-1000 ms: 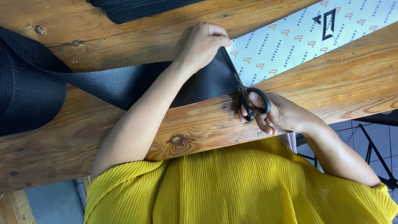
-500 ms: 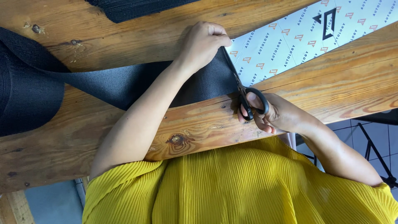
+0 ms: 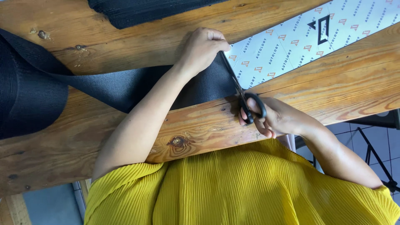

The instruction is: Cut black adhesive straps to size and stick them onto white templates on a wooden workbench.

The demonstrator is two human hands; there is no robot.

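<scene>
A wide band of black woven webbing (image 3: 125, 85) lies across a wooden plank table (image 3: 200, 125). My left hand (image 3: 202, 48) presses down on the far corner of its cut end. My right hand (image 3: 271, 116) grips black-handled scissors (image 3: 246, 102) with fingers through the loops. The blades run along the webbing's right edge, pointing away from me toward my left hand. I cannot tell how far apart the blades are.
A white printed sheet (image 3: 300, 37) lies to the right of the webbing's end. The webbing feeds from a large black roll (image 3: 25, 96) at the left. More black material (image 3: 141, 10) sits at the far edge. A tiled floor and a black stand (image 3: 375, 154) show below right.
Almost nothing has moved. My right hand and the scissors have shifted very slightly along the webbing's edge; my left hand stays pressed in place.
</scene>
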